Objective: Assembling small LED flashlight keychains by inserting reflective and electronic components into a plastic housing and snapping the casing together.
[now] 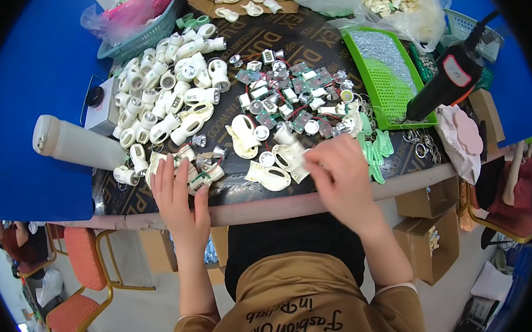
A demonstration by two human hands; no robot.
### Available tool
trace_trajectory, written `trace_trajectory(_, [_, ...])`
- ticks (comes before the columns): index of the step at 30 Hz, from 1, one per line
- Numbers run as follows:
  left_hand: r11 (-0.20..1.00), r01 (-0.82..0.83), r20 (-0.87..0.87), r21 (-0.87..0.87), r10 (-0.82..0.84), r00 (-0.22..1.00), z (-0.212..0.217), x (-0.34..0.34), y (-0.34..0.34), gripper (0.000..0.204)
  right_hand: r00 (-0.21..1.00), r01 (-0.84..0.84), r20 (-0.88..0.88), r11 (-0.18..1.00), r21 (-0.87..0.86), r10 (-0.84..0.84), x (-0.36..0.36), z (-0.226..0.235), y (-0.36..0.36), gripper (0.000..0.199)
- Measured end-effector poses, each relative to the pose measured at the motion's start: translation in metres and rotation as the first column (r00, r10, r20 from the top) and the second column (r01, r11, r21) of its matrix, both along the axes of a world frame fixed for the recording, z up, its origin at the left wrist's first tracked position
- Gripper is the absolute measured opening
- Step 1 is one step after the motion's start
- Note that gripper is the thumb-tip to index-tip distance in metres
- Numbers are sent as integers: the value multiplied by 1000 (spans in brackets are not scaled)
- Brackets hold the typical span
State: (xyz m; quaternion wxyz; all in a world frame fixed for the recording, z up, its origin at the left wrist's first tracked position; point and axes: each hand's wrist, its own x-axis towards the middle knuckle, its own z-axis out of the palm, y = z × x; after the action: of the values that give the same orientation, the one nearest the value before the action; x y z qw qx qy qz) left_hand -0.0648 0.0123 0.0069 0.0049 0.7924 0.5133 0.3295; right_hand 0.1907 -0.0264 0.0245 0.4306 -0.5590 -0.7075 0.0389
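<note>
White plastic shell halves (272, 166) are what both hands are working around right now, lying flat on the dark worktop (258, 193) right by its near edge, between the two hands. From where I'm watching, the right hand (341, 180) is hovering over the right end of that little cluster, and its fingers (315, 163) are curling down onto one cream shell piece (294, 155); looks like they're pinching its edge, but the hand is a bit blurred so I'm not calling it for sure. That piece is sitting to the left of the right palm, just under the fingertips, with its long axis slanting from upper left to lower right. The left hand (179, 197) is resting flat on the worktop edge further left, fingers (168, 175) loosely spread and pointing away from the body, with the tips touching a small bunch of shell parts and a green circuit bit (199, 177). So the right hand is clearly the nearer one to the shells in the middle. Behind all that I'm seeing a big heap of white housings (167, 93) on the left, a scatter of small green boards with wires (295, 95) in the middle, a green tray (387, 70) and a black heat tool (448, 80) off to the right.
</note>
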Motion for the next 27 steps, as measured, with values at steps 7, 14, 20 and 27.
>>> trace_trajectory(7, [909, 388, 2, -154, -393, 920, 11, 55, -20, 45, 940, 295, 148, 950, 99, -307, 49, 0, 2, 17])
trace_trajectory(14, [855, 454, -38, -250, -477, 878, 12, 92, -12, 40, 855, 401, 424, 899, -175, -299, 64, 6, 35, 28])
trace_trajectory(20, [862, 448, -33, -238, -469, 883, 9, 93, -12, 45, 926, 377, 27, 926, -20, -376, 69, 3, 29, 28])
trace_trajectory(27, [879, 451, 33, -156, -452, 892, 5, 89, -13, 46, -379, -534, -925, 824, 191, -31, 59, -1, 3, 28])
